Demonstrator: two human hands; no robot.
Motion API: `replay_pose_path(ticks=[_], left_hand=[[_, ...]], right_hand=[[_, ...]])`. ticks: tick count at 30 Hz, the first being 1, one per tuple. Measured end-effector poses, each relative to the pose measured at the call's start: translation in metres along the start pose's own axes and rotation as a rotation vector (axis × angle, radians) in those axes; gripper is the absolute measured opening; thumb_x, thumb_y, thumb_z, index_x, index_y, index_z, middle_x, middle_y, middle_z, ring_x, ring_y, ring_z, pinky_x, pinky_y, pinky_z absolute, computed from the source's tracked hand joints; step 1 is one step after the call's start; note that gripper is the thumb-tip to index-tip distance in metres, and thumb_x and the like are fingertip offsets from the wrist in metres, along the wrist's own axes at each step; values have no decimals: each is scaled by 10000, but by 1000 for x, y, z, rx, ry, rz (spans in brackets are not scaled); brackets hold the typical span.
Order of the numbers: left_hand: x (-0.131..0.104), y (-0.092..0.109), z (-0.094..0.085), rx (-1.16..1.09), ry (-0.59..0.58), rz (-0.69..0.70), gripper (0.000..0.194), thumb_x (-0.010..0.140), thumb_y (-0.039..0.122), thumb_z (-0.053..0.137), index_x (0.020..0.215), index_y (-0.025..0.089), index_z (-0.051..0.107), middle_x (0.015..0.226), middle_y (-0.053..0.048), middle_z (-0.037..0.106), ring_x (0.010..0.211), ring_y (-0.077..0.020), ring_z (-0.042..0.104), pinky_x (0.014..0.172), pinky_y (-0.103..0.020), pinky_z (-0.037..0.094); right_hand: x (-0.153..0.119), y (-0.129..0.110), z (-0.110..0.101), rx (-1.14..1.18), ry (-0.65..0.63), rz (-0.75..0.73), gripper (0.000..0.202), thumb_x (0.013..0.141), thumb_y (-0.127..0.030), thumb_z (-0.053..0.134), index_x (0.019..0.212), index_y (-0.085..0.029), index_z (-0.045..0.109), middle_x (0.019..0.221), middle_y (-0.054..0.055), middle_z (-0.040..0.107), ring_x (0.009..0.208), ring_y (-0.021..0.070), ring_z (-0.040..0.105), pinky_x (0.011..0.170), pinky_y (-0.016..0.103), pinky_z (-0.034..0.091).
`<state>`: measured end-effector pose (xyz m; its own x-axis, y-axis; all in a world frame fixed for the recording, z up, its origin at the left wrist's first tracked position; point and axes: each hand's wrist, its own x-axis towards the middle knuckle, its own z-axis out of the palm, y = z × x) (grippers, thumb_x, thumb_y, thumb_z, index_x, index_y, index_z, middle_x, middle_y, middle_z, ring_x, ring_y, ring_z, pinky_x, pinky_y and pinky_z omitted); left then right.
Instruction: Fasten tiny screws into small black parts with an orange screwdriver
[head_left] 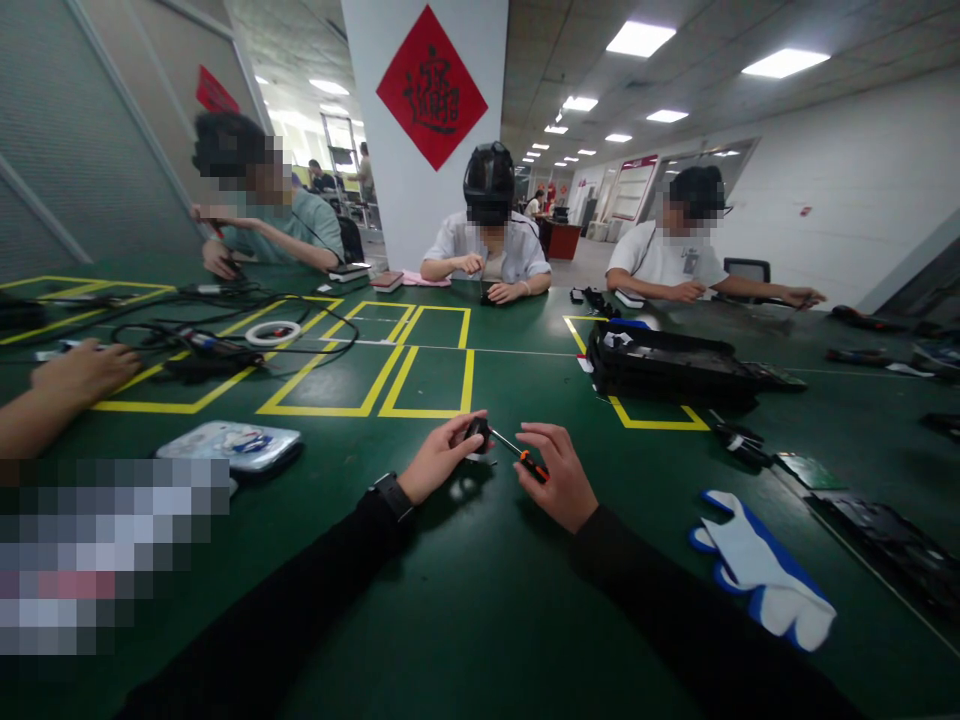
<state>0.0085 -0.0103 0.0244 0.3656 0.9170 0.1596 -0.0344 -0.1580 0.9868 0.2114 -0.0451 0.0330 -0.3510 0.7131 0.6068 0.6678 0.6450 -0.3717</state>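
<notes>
My left hand (pixel 448 458) grips a small black part (pixel 478 432) between thumb and fingers, just above the green table. A screwdriver (pixel 534 465) with an orange and black handle lies in my right hand (pixel 559 478), its fingers curled about the handle. The metal shaft slants up to the left and its tip meets the black part. What the part is, I cannot make out. A thin piece sticks out beneath it, near my left fingertips.
A patterned case (pixel 229 446) lies left, beside a co-worker's hand (pixel 86 368). Cables and a white tape roll (pixel 273 333) lie beyond it. To the right are a black housing (pixel 671 365), a blue-and-white glove (pixel 761 570) and circuit boards (pixel 810 470). Three people sit opposite.
</notes>
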Motion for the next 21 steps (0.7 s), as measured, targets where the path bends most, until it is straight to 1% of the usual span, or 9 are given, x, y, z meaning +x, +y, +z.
replay_pose_path(ticks=[3, 6, 10, 13, 15, 17, 18, 20, 21], left_hand=[[-5, 2, 12, -17, -108, 18, 578, 809, 321, 476, 1330, 168, 279, 1012, -87, 609, 834, -163, 607, 755, -334, 484], [-10, 3, 21, 88, -133, 40, 603, 812, 345, 476, 1346, 171, 259, 999, -70, 621, 877, -168, 588, 793, -323, 464], [-14, 9, 23, 280, -6, 110, 468, 854, 384, 373, 1276, 183, 397, 1172, -70, 551, 1056, -192, 506, 904, -316, 394], [-12, 10, 18, 343, 76, 148, 413, 885, 378, 269, 1172, 177, 487, 1049, -60, 598, 955, -175, 540, 855, -309, 410], [-8, 6, 12, 393, 142, 163, 380, 885, 379, 269, 1076, 169, 522, 874, -42, 610, 789, -152, 553, 758, -295, 434], [-5, 2, 5, 508, 218, 185, 297, 849, 384, 379, 980, 171, 541, 855, -33, 590, 767, -145, 536, 747, -291, 426], [-3, -1, 2, 574, 220, 188, 273, 829, 386, 421, 938, 173, 553, 849, -33, 579, 763, -145, 527, 740, -292, 423], [-2, -4, -1, 666, 144, 180, 267, 798, 396, 477, 926, 179, 563, 866, -38, 559, 764, -148, 519, 720, -291, 425], [-2, -5, -1, 703, 99, 189, 272, 784, 403, 498, 926, 182, 568, 882, -41, 551, 778, -152, 517, 722, -292, 424]], right_hand=[[2, -8, 3, 29, -84, -171, 437, 800, -216, 502, 1225, -266, 416, 1287, 49, 416, 1186, 229, 356, 978, 435, 333], [2, -7, 7, 55, -150, -191, 449, 817, -254, 506, 1253, -251, 401, 1208, 63, 490, 1124, 219, 419, 948, 417, 374], [-2, -7, 9, 55, -171, -132, 413, 807, -304, 532, 1207, -235, 457, 1075, 74, 550, 1010, 219, 490, 888, 401, 419], [-1, -10, 4, 53, -118, -58, 376, 796, -327, 543, 1163, -274, 481, 1048, 48, 553, 986, 218, 502, 877, 393, 431], [5, -11, -9, 43, -32, 11, 348, 795, -347, 544, 1134, -297, 489, 1040, 31, 552, 984, 214, 506, 875, 389, 437], [14, -5, -32, 18, 114, 82, 345, 791, -355, 550, 1124, -286, 496, 1054, 34, 549, 995, 214, 509, 872, 383, 437], [18, 2, -46, -6, 224, 132, 352, 793, -355, 547, 1130, -266, 495, 1070, 47, 545, 997, 211, 511, 850, 369, 444], [22, 24, -81, -85, 514, 272, 431, 795, -380, 536, 1188, -223, 455, 1103, 89, 531, 973, 205, 522, 772, 339, 463], [21, 39, -99, -126, 620, 331, 448, 798, -400, 522, 1197, -208, 450, 1120, 105, 523, 981, 207, 518, 757, 336, 462]])
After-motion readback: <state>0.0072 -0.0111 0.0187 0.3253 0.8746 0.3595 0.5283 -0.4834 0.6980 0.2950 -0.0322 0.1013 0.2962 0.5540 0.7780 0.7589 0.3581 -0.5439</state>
